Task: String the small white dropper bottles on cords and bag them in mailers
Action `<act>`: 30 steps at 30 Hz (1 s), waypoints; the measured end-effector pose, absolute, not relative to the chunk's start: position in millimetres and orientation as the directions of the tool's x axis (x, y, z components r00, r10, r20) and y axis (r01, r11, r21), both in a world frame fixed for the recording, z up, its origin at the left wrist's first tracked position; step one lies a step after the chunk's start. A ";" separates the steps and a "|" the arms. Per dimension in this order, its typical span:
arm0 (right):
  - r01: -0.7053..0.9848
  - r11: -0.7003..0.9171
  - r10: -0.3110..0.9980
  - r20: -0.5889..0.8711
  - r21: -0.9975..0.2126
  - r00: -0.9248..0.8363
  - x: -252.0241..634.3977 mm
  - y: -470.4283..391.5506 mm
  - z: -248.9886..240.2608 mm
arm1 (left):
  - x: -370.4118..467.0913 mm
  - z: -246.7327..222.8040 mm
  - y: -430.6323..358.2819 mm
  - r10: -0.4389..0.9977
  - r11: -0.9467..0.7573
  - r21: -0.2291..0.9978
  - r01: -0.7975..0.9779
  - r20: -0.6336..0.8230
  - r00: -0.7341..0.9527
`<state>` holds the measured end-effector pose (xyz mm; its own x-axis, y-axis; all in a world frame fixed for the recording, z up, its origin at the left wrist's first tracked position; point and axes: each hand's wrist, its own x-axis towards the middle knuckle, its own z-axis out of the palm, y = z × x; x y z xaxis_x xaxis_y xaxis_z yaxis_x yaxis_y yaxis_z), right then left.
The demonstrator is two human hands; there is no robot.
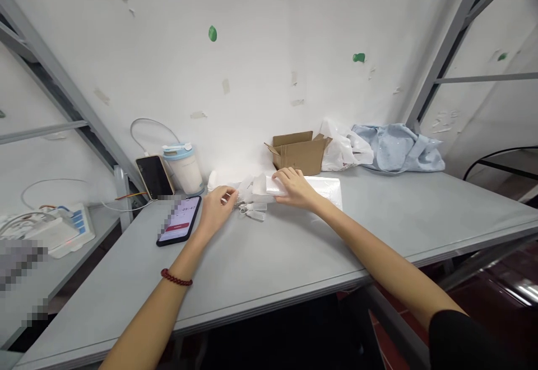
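My right hand (296, 190) lies over the left end of a white, soft-wrapped pack (331, 188), its fingers bent over the top and the thumb at the near side. My left hand (217, 208) is curled, with thumb and forefinger pinched at the edge of a translucent plastic piece (246, 189) beside the pack. Just in front of that plastic, several small clear plastic pieces (255, 214) lie on the grey table (273, 258). Part of another white item (215, 179) shows behind my left hand.
Left of my left hand lies a phone (180, 223) with a lit screen. Behind it stand a second phone (154, 176) on a cable and a blue-lidded cup (184, 169). Against the wall are an open cardboard box (301, 156), a white plastic bag (342, 151) and light-blue cloth (397, 147).
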<state>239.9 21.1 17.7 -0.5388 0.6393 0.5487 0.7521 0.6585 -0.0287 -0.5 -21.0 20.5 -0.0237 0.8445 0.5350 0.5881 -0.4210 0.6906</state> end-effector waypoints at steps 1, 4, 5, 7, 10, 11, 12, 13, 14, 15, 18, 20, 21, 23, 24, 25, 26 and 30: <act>0.749 0.662 0.634 0.551 -0.023 -0.543 238.9 20.1 17.8 | -0.2 20.5 -21.4 0.840 -0.432 0.686 0.585 0.543 -0.016; 0.746 0.666 0.626 0.558 -0.020 -0.544 237.4 18.8 16.6 | 0.0 19.9 -22.2 0.812 -0.486 0.643 0.591 0.583 0.033; 0.744 0.668 0.626 0.559 -0.024 -0.544 237.2 18.7 16.1 | 0.1 19.5 -22.4 0.799 -0.506 0.622 0.597 0.599 0.052; 0.738 0.674 0.627 0.554 -0.032 -0.548 236.9 18.1 15.5 | 0.9 18.4 -22.8 0.771 -0.542 0.576 0.612 0.631 0.089; 0.727 0.686 0.624 0.542 -0.033 -0.564 234.9 14.5 16.7 | 4.1 16.5 -24.0 0.737 -0.561 0.518 0.646 0.667 0.105; 0.723 0.691 0.620 0.540 -0.030 -0.570 233.7 12.6 17.7 | 5.8 15.9 -24.6 0.731 -0.558 0.509 0.655 0.676 0.097; 0.718 0.696 0.614 0.542 -0.027 -0.574 232.2 10.5 18.7 | 7.7 15.4 -25.2 0.727 -0.555 0.509 0.658 0.681 0.087; 0.711 0.703 0.605 0.547 -0.025 -0.578 230.6 8.4 19.8 | 9.7 14.8 -25.9 0.728 -0.555 0.516 0.652 0.681 0.080; 0.703 0.710 0.595 0.555 -0.024 -0.582 229.0 6.4 20.7 | 11.8 14.3 -26.7 0.731 -0.559 0.531 0.637 0.679 0.076; 0.695 0.719 0.584 0.562 -0.023 -0.585 227.5 4.8 21.4 | 14.0 13.8 -27.5 0.737 -0.566 0.551 0.614 0.671 0.077; 0.679 0.733 0.566 0.575 -0.024 -0.590 224.9 2.7 22.1 | 19.6 12.8 -29.6 0.772 -0.574 0.643 0.508 0.632 0.072; 0.690 0.723 0.581 0.572 -0.034 -0.580 225.2 3.9 21.6 | 20.9 12.9 -29.8 0.804 -0.553 0.716 0.426 0.593 0.045; 0.700 0.713 0.594 0.566 -0.041 -0.572 226.0 5.1 21.3 | 20.3 13.2 -29.3 0.818 -0.535 0.747 0.393 0.574 0.022; 0.719 0.693 0.621 0.551 -0.054 -0.557 228.3 8.0 20.7 | 16.2 14.3 -26.9 0.839 -0.488 0.788 0.376 0.542 -0.048; 0.726 0.686 0.631 0.545 -0.059 -0.552 229.7 9.6 20.4 | 12.7 15.0 -24.9 0.844 -0.456 0.795 0.400 0.529 -0.088; 0.730 0.680 0.638 0.541 -0.063 -0.548 231.2 11.1 20.2 | 8.5 15.6 -22.6 0.848 -0.419 0.790 0.447 0.517 -0.119; 0.733 0.677 0.643 0.539 -0.068 -0.544 232.7 12.6 20.0 | 3.8 16.2 -20.1 0.852 -0.376 0.772 0.513 0.506 -0.135; 0.734 0.671 0.661 0.532 -0.104 -0.529 237.4 17.1 19.5 | -13.4 16.2 -11.4 0.908 -0.232 0.586 0.776 0.416 -0.043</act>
<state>237.4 17.1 19.5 -0.5289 0.6609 0.5325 0.7339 0.6712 -0.1041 -13.4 -11.4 16.2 -0.0427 0.9084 0.4158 0.7764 -0.2318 0.5861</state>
